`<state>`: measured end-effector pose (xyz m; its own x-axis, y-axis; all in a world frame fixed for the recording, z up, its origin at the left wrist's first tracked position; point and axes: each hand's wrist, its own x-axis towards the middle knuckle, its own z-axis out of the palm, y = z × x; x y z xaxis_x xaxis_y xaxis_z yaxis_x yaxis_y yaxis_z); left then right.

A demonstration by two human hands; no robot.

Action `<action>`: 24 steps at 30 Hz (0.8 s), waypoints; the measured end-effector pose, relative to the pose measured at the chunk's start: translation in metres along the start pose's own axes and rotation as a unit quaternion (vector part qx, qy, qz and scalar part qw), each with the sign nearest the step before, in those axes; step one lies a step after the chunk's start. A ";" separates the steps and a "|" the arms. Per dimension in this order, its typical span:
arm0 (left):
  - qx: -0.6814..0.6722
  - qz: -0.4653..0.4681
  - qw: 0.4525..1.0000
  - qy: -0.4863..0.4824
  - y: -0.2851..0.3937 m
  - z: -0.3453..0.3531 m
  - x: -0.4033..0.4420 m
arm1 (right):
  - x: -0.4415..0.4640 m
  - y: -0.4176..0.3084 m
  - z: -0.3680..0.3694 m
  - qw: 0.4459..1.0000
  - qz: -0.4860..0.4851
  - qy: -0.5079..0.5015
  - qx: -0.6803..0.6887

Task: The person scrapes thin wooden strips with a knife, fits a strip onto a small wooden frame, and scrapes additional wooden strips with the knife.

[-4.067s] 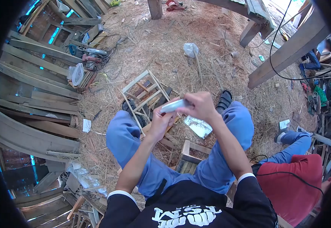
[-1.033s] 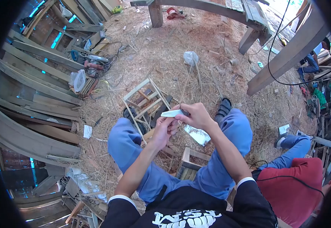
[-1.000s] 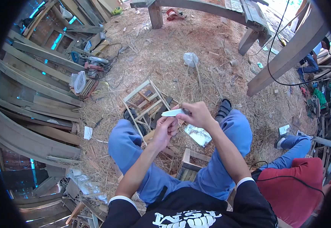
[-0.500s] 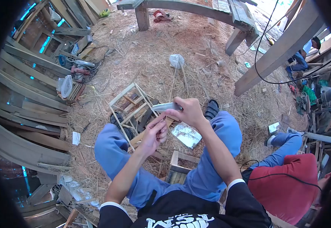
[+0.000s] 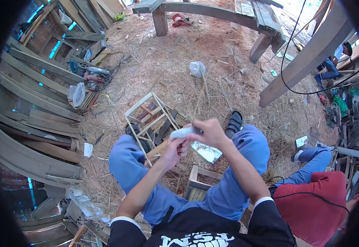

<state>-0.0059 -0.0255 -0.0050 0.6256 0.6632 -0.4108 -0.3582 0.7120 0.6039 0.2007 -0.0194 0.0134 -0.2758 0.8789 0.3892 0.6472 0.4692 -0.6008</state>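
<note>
Over littered floor (image 5: 154, 66), hands (image 5: 173, 152) meet (forearms (image 5: 148, 183) angled inward), right (image 5: 210, 133) gripping a pale piece (image 5: 183, 132), left's unclear.

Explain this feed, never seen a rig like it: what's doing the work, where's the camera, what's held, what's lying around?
There's no robot: a seated person works with two bare hands. One camera, worn on the head, looks forward and down, so you see roughly what the wearer sees. The right hand grips a pale flat piece; motion blur hides its details. The left hand is curled at its near end, though whether it grips too is unclear. The floor is littered with straw-like scraps. On it are a slatted wooden frame by the wearer's left foot, a shiny sheet between the legs, and a plastic bag further off. The red top at right belongs to someone else.
</note>
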 end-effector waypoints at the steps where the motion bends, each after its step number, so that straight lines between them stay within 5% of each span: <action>1: -0.002 0.000 1.000 0.001 0.001 0.002 -0.001 | -0.002 -0.010 0.003 0.998 0.005 -0.013 0.069; 5: 0.018 0.015 1.000 -0.011 0.003 0.009 -0.002 | -0.003 -0.008 0.002 0.999 0.012 -0.043 -0.011; 11: -0.003 0.034 0.999 0.030 0.011 0.013 -0.004 | 0.019 0.009 0.004 0.994 0.093 0.048 -0.029; 18: -0.003 0.050 0.997 0.061 0.011 -0.003 -0.007 | 0.021 -0.025 0.016 1.000 0.009 -0.028 -0.009; 19: -0.028 0.044 0.996 0.071 0.014 -0.001 -0.009 | 0.024 -0.015 0.022 0.999 -0.007 0.035 0.008; 22: -0.033 0.047 0.998 0.017 0.019 -0.005 -0.014 | 0.031 -0.005 0.013 0.993 0.113 0.023 -0.020; 24: -0.031 0.042 0.998 0.025 0.020 -0.006 -0.016 | 0.031 -0.008 0.016 0.997 0.077 0.001 -0.011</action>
<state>-0.0278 -0.0208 0.0094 0.5574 0.7304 -0.3947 -0.4514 0.6656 0.5943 0.1751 0.0054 0.0189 -0.1712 0.9399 0.2954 0.6967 0.3275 -0.6382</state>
